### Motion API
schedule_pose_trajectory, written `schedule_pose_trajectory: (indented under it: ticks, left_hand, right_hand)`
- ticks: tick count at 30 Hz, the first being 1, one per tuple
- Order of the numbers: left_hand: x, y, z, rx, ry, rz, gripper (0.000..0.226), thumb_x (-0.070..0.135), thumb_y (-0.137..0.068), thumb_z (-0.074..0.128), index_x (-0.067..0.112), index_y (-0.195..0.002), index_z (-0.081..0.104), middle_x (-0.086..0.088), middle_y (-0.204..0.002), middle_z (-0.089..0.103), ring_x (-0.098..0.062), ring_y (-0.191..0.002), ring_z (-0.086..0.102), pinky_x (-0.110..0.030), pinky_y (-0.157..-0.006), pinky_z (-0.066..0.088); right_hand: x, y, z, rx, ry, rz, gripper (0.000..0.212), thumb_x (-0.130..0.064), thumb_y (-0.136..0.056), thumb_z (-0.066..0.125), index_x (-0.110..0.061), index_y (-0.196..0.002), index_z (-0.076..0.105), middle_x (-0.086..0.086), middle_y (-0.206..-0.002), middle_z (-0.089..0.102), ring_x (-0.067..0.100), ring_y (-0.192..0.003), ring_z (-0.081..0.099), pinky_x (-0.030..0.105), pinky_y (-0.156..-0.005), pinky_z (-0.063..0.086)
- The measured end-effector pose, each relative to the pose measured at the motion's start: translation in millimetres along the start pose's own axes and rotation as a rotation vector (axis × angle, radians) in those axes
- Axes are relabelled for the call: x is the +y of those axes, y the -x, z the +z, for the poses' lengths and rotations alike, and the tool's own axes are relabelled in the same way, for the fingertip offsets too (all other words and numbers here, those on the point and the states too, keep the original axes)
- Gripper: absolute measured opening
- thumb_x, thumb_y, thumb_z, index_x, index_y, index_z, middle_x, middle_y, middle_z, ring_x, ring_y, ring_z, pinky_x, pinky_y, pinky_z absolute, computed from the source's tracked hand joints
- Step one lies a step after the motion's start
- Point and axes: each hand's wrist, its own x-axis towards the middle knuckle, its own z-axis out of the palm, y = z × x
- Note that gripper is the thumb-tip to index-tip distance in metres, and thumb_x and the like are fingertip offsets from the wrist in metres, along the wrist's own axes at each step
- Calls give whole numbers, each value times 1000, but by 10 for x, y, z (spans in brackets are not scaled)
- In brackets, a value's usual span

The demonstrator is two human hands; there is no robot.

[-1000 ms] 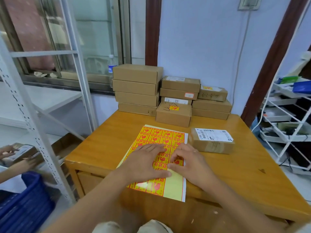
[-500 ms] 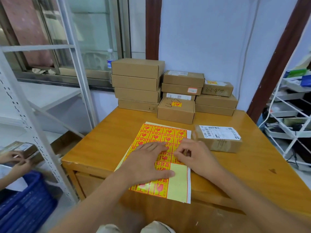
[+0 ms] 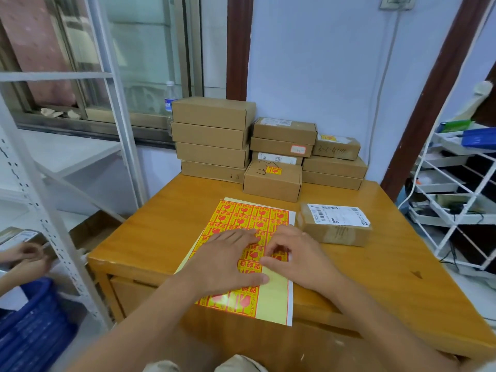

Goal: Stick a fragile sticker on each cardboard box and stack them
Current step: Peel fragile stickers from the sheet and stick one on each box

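Note:
A sheet of yellow and red fragile stickers (image 3: 243, 213) lies on the wooden table (image 3: 161, 232). My left hand (image 3: 225, 261) presses flat on the sheet with straight fingers. My right hand (image 3: 298, 256) is over the sheet's right side, its curled fingers picking at a sticker. A cardboard box (image 3: 335, 226) with a white shipping label lies just right of the sheet. Stacks of cardboard boxes (image 3: 212, 138) stand at the table's back; the front one (image 3: 272, 181) carries a fragile sticker.
A white metal shelf frame (image 3: 48, 210) stands at the left, with a blue basket (image 3: 29, 328) below it. Another person's hands (image 3: 26, 259) hold a box at the far left. A white wire rack (image 3: 456, 200) stands at the right.
My right hand's fingers have curled and lifted a little over the sheet's right side. My left hand stays pressed on the sheet. The view shifted slightly.

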Motion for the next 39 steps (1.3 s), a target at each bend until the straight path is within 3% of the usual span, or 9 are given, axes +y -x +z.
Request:
schedule_pose_trajectory:
  ticks: [6, 15, 18, 26, 29, 34, 39]
  left_hand:
    - [20, 18, -30, -14, 19, -11, 101, 99, -70, 28, 43, -154, 27, 26, -164, 18, -3, -151, 16, -39, -125, 16]
    - [4, 12, -5, -4, 4, -10, 96, 97, -75, 31, 44, -154, 25, 26, -164, 18, -2, -151, 16, -38, -125, 15]
    - [3, 11, 0, -4, 6, -13, 96, 98, -74, 31, 44, -154, 26, 25, -164, 19, -2, -151, 17, -38, -125, 16]
    - [15, 14, -7, 3, 16, -26, 95, 97, -75, 34, 44, -154, 26, 26, -163, 19, -2, -151, 16, -37, -126, 15]
    - [27, 13, -10, 23, 29, -26, 93, 96, -75, 36, 45, -152, 30, 27, -162, 22, -1, -149, 20, -37, -125, 17]
    - [55, 39, -48, 45, 13, -13, 88, 92, -77, 39, 44, -150, 34, 27, -160, 27, 0, -147, 25, -35, -123, 20]
    - [54, 48, -52, 53, 3, -13, 87, 93, -78, 36, 43, -149, 36, 26, -160, 29, 0, -146, 25, -33, -121, 19]
  right_hand:
    - [-32, 16, 6, 11, 194, -42, 31, -68, -86, 61, -37, -88, 66, -20, -88, 51, 1, -90, 49, 14, -65, 37]
    - [-73, 33, 6, 44, 284, -53, 27, -58, -93, 64, -33, -83, 69, -21, -82, 51, -3, -83, 46, 9, -61, 29]
    - [-81, 23, -3, 57, 250, -34, 30, -59, -94, 61, -33, -82, 69, -21, -80, 51, -9, -82, 48, 10, -60, 30]
    - [-66, 34, 10, -10, 253, -79, 38, -73, -90, 55, -38, -95, 69, -23, -94, 51, -2, -94, 48, 13, -66, 40]
    - [-76, 52, 18, 23, 275, -122, 40, -69, -92, 53, -35, -91, 72, -21, -90, 54, -3, -87, 48, 9, -64, 33]
    - [-102, 69, 34, 35, 279, -161, 40, -62, -96, 49, -32, -91, 74, -20, -89, 57, -5, -83, 45, 19, -63, 45]
    - [-83, 48, 54, 42, 166, -104, 33, -60, -96, 54, -34, -89, 74, -22, -86, 53, -2, -82, 50, 17, -61, 41]
